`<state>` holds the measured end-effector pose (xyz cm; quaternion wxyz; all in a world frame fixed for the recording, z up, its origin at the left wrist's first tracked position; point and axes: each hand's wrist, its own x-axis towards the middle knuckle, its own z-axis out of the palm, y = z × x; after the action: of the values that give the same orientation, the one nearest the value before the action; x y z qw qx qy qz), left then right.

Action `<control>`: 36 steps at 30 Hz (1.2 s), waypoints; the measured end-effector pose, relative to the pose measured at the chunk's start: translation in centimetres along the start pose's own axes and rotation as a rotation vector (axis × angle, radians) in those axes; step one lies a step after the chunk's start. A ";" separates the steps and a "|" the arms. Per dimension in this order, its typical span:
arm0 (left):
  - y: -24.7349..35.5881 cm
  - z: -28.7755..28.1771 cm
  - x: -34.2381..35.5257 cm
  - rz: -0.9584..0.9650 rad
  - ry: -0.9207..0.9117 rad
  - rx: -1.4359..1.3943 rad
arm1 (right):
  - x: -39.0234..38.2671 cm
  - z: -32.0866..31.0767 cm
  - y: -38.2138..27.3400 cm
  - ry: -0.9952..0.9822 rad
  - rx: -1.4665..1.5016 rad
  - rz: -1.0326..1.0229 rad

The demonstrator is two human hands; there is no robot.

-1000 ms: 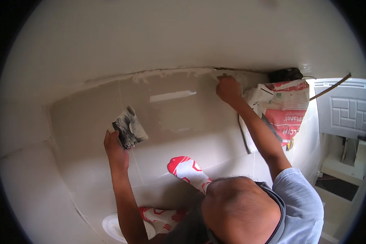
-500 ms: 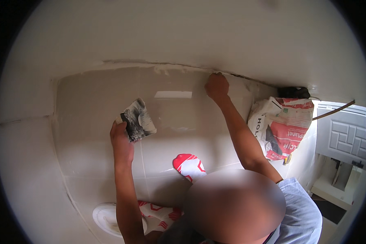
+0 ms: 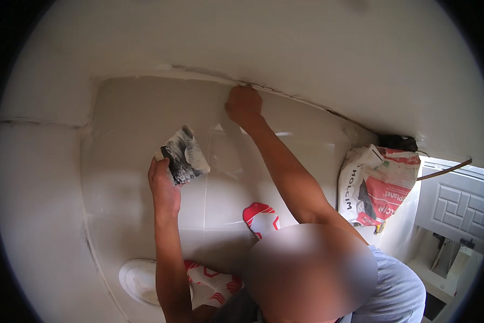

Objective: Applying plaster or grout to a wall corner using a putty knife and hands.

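Observation:
A stiff, squarish scrap [image 3: 185, 153], dark in places and smeared with white paste, is gripped at its lower left corner by my left hand [image 3: 164, 183]. It is held over the pale floor tiles [image 3: 139, 124]. My right arm reaches forward, and my right hand [image 3: 244, 105] is closed in a fist against the joint [image 3: 301, 101] between the tiles and the wall. The fingers hide whatever that hand may hold. White filler lines parts of this joint; dark gaps show farther right.
A crumpled red and white sack [image 3: 379, 185] lies at the right by the wall, with a dark object [image 3: 398, 142] behind it and a thin stick [image 3: 446, 169] beyond. A round white dish [image 3: 137, 280] sits near my left forearm. My socked foot [image 3: 261, 219] rests on the tiles.
My right hand has slid left along the joint, still closed. My left hand keeps hold of the paste-smeared scrap in nearly the same place. The view has shifted slightly.

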<state>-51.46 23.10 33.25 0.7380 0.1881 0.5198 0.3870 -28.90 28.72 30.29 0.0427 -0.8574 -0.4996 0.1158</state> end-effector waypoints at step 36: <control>5.3 -18.5 -32.5 -0.108 0.746 -0.107 | -22.4 6.5 -10.9 -0.532 0.227 -1.305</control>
<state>-75.55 -0.80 49.90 0.5259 -0.0323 0.7410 0.4162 -50.26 14.47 29.54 0.0690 -0.3165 -0.8892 0.3232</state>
